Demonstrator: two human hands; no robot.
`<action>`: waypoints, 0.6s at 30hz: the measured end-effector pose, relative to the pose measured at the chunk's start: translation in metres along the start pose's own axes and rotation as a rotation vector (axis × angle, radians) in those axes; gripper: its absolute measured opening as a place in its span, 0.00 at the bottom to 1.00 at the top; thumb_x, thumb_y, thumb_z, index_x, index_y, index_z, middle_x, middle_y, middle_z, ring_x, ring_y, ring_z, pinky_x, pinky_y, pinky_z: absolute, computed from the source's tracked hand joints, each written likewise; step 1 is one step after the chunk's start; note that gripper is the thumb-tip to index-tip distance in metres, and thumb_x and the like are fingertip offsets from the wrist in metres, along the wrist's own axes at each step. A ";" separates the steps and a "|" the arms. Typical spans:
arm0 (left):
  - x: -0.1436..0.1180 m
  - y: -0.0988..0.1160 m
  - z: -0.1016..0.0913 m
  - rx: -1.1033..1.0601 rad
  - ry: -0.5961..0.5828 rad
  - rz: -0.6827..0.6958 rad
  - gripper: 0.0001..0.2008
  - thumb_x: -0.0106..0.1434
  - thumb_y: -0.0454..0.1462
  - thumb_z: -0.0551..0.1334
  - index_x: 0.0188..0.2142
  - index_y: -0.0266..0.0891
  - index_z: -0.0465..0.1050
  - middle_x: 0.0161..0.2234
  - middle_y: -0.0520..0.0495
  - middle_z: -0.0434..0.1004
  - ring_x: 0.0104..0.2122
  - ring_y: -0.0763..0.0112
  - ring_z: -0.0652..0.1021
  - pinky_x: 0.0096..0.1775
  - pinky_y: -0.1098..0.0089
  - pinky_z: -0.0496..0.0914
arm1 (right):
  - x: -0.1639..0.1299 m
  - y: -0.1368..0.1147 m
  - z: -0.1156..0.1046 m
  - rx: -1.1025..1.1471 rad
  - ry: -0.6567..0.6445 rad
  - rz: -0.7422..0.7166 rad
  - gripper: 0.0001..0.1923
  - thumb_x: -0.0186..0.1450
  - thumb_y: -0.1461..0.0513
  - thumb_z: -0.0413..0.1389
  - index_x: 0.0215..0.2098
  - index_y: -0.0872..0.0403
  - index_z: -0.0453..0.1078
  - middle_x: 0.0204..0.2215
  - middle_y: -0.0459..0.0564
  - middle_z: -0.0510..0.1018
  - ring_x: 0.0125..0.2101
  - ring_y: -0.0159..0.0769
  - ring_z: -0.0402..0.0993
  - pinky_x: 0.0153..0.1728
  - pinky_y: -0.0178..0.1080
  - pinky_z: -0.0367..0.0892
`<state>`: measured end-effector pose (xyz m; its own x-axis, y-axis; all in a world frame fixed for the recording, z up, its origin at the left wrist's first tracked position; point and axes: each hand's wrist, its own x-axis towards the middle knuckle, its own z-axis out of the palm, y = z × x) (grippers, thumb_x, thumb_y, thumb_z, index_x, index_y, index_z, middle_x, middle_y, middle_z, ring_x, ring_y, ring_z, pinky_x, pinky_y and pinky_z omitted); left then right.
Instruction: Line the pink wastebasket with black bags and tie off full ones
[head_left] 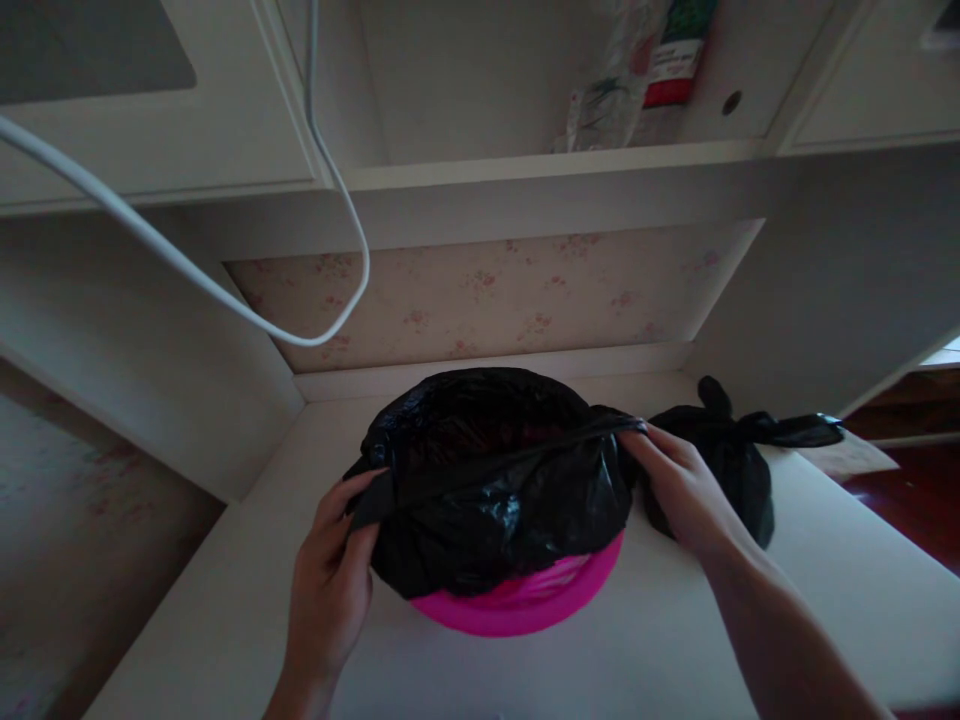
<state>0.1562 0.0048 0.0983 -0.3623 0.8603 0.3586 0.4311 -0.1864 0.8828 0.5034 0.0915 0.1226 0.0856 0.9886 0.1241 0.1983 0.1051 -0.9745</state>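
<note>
Centrally, at the middle of the white surface (675,640), a pink bin (525,605) stands upright with a black liner (487,490) fitted in it; the plastic is folded over the rim and hangs down the outside, so only a low band of pink shows at 6 o'clock. Its mouth opens upward and a little toward the wall at 12 o'clock; the inside is dark, and what it holds cannot be told. One edge of the liner is drawn taut into a band across the mouth, its long axis running from 8 o'clock to 2 o'clock, rising slightly to the right. The left hand (330,580) grips the band's lower end at 8 o'clock, fingers curled closed around the plastic. The right hand (679,485) holds the upper end at 2 o'clock, fingers bent and pinched on the edge, the forearm running off toward 5 o'clock. Just behind that hand, at 3 o'clock from the bin, lies a second black bag (739,450), knotted shut, its tied ends pointing to 12 and 3 o'clock. A white cable (225,295) loops overhead at 10 o'clock, and packets (637,70) sit on a shelf at 1 o'clock.
</note>
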 end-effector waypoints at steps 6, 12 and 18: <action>0.031 0.012 0.006 0.007 0.128 0.040 0.13 0.63 0.49 0.68 0.35 0.44 0.85 0.49 0.47 0.84 0.52 0.56 0.80 0.57 0.62 0.71 | 0.039 -0.017 0.010 0.051 -0.020 0.007 0.26 0.61 0.41 0.65 0.45 0.51 0.83 0.37 0.50 0.86 0.41 0.46 0.81 0.42 0.42 0.74; 0.054 -0.001 0.016 -0.256 0.150 -0.045 0.16 0.62 0.48 0.70 0.45 0.43 0.85 0.49 0.47 0.86 0.54 0.56 0.80 0.62 0.58 0.68 | 0.086 -0.039 0.023 0.164 -0.096 -0.313 0.24 0.61 0.47 0.66 0.52 0.47 0.80 0.51 0.47 0.84 0.54 0.45 0.78 0.60 0.48 0.68; 0.058 -0.014 0.028 -0.541 0.272 -0.183 0.22 0.63 0.52 0.69 0.46 0.39 0.84 0.44 0.44 0.87 0.52 0.53 0.82 0.57 0.57 0.76 | 0.101 -0.058 0.031 0.113 -0.218 -0.620 0.40 0.69 0.47 0.61 0.74 0.41 0.55 0.67 0.47 0.72 0.65 0.44 0.70 0.67 0.53 0.64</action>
<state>0.1524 0.0708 0.0979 -0.6188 0.7627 0.1883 -0.1109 -0.3221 0.9402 0.4699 0.1891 0.1855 -0.2132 0.7391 0.6390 0.0430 0.6605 -0.7496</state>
